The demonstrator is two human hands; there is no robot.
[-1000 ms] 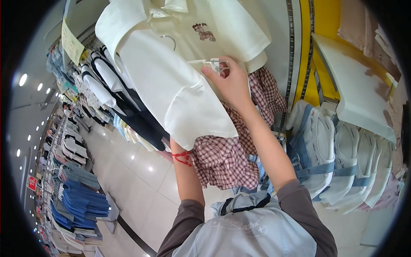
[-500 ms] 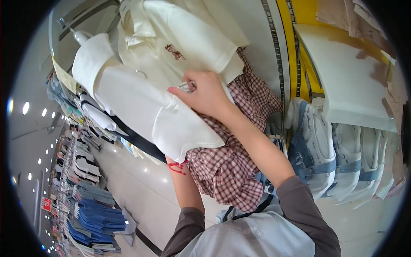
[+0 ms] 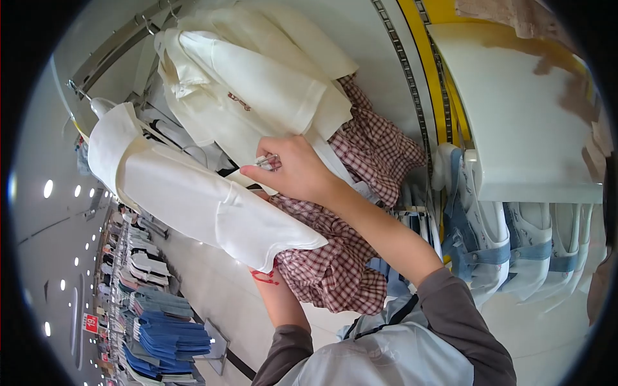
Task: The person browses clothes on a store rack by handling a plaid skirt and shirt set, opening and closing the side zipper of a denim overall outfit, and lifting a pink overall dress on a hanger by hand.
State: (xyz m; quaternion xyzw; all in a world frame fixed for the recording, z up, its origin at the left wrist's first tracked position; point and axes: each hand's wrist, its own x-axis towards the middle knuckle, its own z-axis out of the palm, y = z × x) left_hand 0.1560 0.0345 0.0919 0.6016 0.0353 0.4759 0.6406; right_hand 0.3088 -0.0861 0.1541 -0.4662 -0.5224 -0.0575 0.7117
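My right hand [image 3: 299,170] is closed, pinching a small metal clip [image 3: 267,162] between thumb and fingers. It is over the top of a red-and-white checked ruffled skirt [image 3: 331,264]. A white collared shirt [image 3: 174,193] on a hanger slants across in front, from the rail down to the skirt. My left forearm, with a red cord on the wrist, rises behind this shirt; the shirt and skirt cover most of my left hand [image 3: 262,193], so its grip does not show. Beyond hang cream shirts [image 3: 257,83], one with small dark-red embroidery, and another checked skirt [image 3: 380,151].
A metal rail [image 3: 116,58] carries the hangers at upper left. At right, white-and-denim garments [image 3: 489,251] hang under a white shelf [image 3: 515,116]. Racks of clothes [image 3: 170,334] line the shop floor at lower left, near a red price sign [image 3: 91,323].
The white shirt has swung down and left, away from the cream shirts, opening a gap between them. My right hand has moved slightly left and down with the clip. The view has shifted.
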